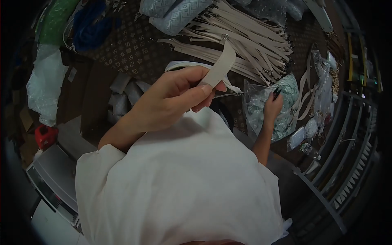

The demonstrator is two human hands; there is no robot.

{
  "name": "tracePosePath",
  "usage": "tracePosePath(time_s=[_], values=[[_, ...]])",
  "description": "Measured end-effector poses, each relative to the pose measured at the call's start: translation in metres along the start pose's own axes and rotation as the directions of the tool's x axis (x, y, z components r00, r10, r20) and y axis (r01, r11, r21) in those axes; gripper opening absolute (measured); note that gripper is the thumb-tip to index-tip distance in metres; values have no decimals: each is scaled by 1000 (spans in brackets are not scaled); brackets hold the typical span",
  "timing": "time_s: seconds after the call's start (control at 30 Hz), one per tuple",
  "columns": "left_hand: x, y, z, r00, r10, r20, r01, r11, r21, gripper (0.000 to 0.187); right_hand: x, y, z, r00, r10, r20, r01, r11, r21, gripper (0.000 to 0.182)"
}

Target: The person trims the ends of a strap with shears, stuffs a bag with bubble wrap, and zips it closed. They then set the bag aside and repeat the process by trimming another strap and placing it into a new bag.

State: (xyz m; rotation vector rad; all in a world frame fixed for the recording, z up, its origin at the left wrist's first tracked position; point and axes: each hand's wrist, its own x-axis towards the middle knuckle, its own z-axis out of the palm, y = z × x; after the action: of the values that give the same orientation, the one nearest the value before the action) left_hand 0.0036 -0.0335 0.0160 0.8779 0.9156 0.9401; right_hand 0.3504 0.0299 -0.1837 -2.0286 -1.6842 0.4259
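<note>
My left hand [173, 96] is closed, pinching a beige strap [220, 63] between thumb and fingers. The strap's free end points up and away, with a small metal fitting at its tip. Behind that hand lies a white item with a dark zipper-like edge [179, 64], partly hidden by the fingers. My right hand [272, 108] is closed around a small black object [277, 93], whose kind I cannot make out. It is over a clear plastic bag [255, 112] with pale green contents [288, 87].
Many beige straps [249, 36] with metal ends lie across the brown patterned cloth [130, 45]. Grey patterned fabric [179, 18] sits at the back. Wrapped grey bundles [120, 102] are at left, blue cord [92, 26] beyond. A metal rack [339, 155] stands at right.
</note>
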Motion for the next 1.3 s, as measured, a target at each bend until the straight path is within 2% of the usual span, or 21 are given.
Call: tracePosePath(time_s=[0.03, 0.07, 0.13, 0.17, 0.23, 0.27, 0.33, 0.37, 0.43, 0.47, 0.53, 0.7, 0.77, 0.93, 1.13, 1.3], values=[[0, 0, 0, 1000, -3, 18, 3, 1000, 4, 20, 0, -19, -7, 993, 67, -100, -39, 964, 264, 22], [0, 1, -1, 999, -8, 36, 7, 1000, 8, 20, -1, -40, -17, 993, 66, -96, -39, 965, 259, 22], [0, 2, -2, 999, -33, 33, 33, 999, 7, 19, -8, -83, -40, 987, 135, 91, -163, 802, 575, 22], [0, 2, -2, 998, -56, 32, 56, 998, 11, 19, -11, -98, -47, 986, 137, 94, -166, 803, 572, 22], [0, -2, 1, 1000, -29, 6, 29, 1000, 2, 18, -18, -123, -56, 995, -87, 40, 42, 771, 636, 31], [0, -3, 2, 1000, 1, -21, -1, 1000, -3, 18, -23, -137, -60, 996, -84, 43, 37, 772, 634, 31], [-1, -3, 3, 1000, 7, -24, -7, 1000, -2, 18, -34, -162, -65, 979, -189, -80, 193, 719, 668, 38], [-1, -3, 3, 999, 20, -28, -20, 1000, 1, 18, -39, -171, -67, 980, -185, -74, 187, 721, 667, 38], [-2, -4, 5, 999, 29, -37, -29, 1000, -7, 18, -46, -187, -72, 853, -485, -192, 503, 667, 549, 31], [-3, -4, 5, 998, 45, -46, -45, 999, -11, 18, -49, -195, -78, 856, -482, -187, 498, 670, 550, 31], [-4, -4, 4, 999, 31, -41, -31, 999, -13, 18, -54, -209, -87, 721, -685, -106, 668, 647, 368, 31], [-4, -1, 5, 998, 7, -67, -8, 1000, -12, 18, -58, -214, -84, 675, -735, -60, 713, 629, 309, 40], [-5, 4, 4, 997, -62, -34, 60, 996, -60, 17, -58, -214, -84, 664, -746, -59, 730, 629, 269, 41], [-4, -4, 7, 997, -26, -67, 23, 998, -54, 15, -57, -215, -84, 622, -777, -93, 775, 594, 216, 43], [-3, -5, 8, 997, -12, -79, 10, 1000, -23, 15, -60, -215, -87, 626, -777, -71, 776, 610, 161, 43], [-3, -2, 10, 995, -28, -91, 24, 999, -44, 15, -62, -213, -86, 646, -759, -78, 757, 625, 190, 43]])
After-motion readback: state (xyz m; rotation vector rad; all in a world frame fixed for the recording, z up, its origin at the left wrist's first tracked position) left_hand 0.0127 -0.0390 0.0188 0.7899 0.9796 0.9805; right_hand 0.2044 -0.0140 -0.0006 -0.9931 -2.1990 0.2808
